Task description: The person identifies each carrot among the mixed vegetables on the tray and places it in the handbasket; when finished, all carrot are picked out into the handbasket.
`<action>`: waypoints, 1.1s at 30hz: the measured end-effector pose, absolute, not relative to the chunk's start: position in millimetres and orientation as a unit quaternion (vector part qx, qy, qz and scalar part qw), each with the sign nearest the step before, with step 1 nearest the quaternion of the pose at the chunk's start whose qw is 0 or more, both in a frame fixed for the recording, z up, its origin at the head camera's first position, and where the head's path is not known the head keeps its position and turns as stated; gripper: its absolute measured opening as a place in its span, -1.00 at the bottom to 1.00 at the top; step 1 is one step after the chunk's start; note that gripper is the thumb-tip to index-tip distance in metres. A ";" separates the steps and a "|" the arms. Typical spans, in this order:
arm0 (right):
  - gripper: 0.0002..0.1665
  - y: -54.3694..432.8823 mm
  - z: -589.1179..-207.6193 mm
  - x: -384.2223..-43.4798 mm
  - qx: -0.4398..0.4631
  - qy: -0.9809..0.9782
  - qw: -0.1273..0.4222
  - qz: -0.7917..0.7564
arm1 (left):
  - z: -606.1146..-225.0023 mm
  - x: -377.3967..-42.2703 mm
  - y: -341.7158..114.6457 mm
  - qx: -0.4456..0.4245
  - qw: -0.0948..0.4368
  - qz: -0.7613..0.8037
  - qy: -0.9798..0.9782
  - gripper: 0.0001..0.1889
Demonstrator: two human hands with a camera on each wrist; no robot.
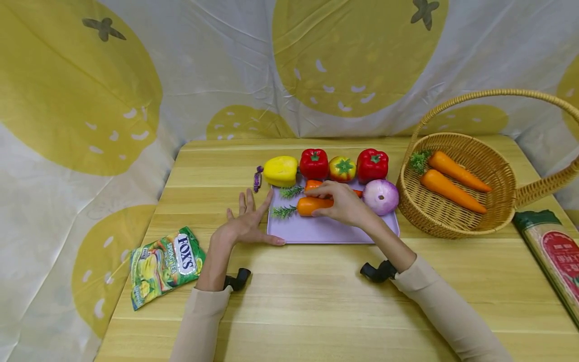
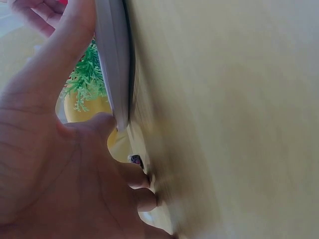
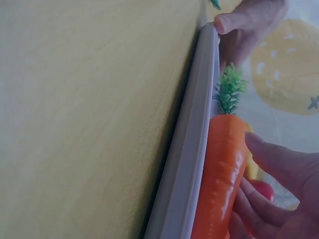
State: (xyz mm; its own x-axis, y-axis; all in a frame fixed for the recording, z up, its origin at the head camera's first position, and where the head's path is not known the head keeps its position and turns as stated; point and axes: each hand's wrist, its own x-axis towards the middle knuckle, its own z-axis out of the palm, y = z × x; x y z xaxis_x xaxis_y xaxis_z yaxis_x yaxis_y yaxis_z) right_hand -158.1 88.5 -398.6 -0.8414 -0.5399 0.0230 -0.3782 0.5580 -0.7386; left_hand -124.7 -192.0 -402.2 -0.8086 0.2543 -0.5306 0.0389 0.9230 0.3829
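Observation:
A lilac tray [image 1: 334,235] lies on the table with two carrots on it. My right hand [image 1: 344,203] is over the tray, thumb and fingers round the nearer carrot [image 1: 309,206], whose tip is hidden under the hand. In the right wrist view that carrot [image 3: 219,169] lies along the tray's raised edge. The farther carrot [image 1: 313,185] is partly covered by the fingers. Spread wide, my left hand [image 1: 246,226] rests at the tray's left end, thumb and a finger touching its edge. A purple onion [image 1: 381,197] sits at the tray's right end.
Behind the tray stand a yellow pepper [image 1: 280,171], red peppers [image 1: 314,164] and a red-yellow tomato [image 1: 342,169]. A wrapped candy [image 1: 257,179] lies left of them. Right is a wicker basket [image 1: 420,221] with two carrots, beside a noodle pack [image 1: 549,251]. A FOX'S bag [image 1: 167,264] lies left.

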 end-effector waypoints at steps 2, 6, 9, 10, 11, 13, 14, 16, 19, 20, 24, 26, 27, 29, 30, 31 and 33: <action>-0.41 88.6 -398.6 -157.7 -0.264 0.878 0.101 -0.387 | -402.2 -124.6 -192.0 0.079 0.299 0.180 0.934 0.45; -0.42 88.9 -398.4 -157.0 -0.268 0.884 0.095 -0.372 | -401.9 -124.7 -191.9 0.079 0.301 0.180 0.933 0.44; -0.43 88.7 -398.2 -156.2 -0.266 0.887 0.096 -0.364 | -401.8 -124.6 -191.8 0.079 0.301 0.182 0.933 0.44; -0.44 88.4 -398.1 -155.9 -0.265 0.887 0.099 -0.365 | -401.8 -124.5 -191.8 0.079 0.301 0.183 0.933 0.44; -0.45 88.0 -398.2 -155.5 -0.265 0.886 0.103 -0.365 | -401.8 -124.4 -191.8 0.079 0.301 0.183 0.932 0.44; -0.48 87.0 -399.9 -155.1 -0.269 0.882 0.115 -0.368 | -401.8 -124.3 -191.9 0.078 0.302 0.186 0.932 0.43; -0.49 86.5 -400.3 -154.8 -0.268 0.880 0.123 -0.371 | -401.9 -124.3 -191.9 0.077 0.302 0.186 0.932 0.43; -0.50 85.4 -401.7 -154.3 -0.269 0.878 0.134 -0.372 | -402.2 -124.6 -191.9 0.077 0.302 0.187 0.931 0.43; -0.50 84.4 -402.3 -154.1 -0.263 0.879 0.142 -0.371 | -402.2 -124.8 -191.9 0.078 0.303 0.189 0.931 0.43; -0.50 84.1 -401.9 -154.1 -0.261 0.880 0.142 -0.371 | -402.1 -124.8 -191.9 0.078 0.303 0.189 0.931 0.43; -0.52 83.0 -400.9 -156.7 -0.256 0.877 0.153 -0.376 | -402.2 -124.8 -192.2 0.076 0.304 0.187 0.931 0.43; -0.53 82.8 -400.7 -158.3 -0.254 0.873 0.163 -0.383 | -402.8 -125.1 -192.5 0.076 0.304 0.186 0.931 0.43; -0.53 83.0 -400.8 -159.1 -0.253 0.872 0.166 -0.385 | -403.2 -125.4 -192.6 0.075 0.304 0.186 0.931 0.43; -0.53 83.6 -401.5 -160.4 -0.254 0.868 0.173 -0.389 | -403.6 -125.3 -192.7 0.075 0.304 0.186 0.931 0.43; -0.53 84.2 -401.9 -160.9 -0.255 0.867 0.175 -0.392 | -403.7 -125.4 -192.7 0.076 0.304 0.186 0.931 0.43; -0.53 85.0 -402.2 -161.4 -0.256 0.865 0.178 -0.394 | -403.7 -125.2 -192.6 0.076 0.304 0.186 0.931 0.43; -0.53 87.1 -402.8 -162.0 -0.259 0.861 0.182 -0.398 | -403.3 -124.7 -192.5 0.077 0.304 0.188 0.931 0.43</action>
State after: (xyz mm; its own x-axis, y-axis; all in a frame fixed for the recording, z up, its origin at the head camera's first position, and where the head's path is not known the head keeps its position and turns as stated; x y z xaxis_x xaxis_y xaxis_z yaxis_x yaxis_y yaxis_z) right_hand -162.0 87.1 -402.8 -0.7992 -0.5915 -0.1074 -0.3016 0.5491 -0.7795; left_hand -124.7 -192.5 -403.3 -0.8031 0.2578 -0.5371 0.0287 0.9173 0.3973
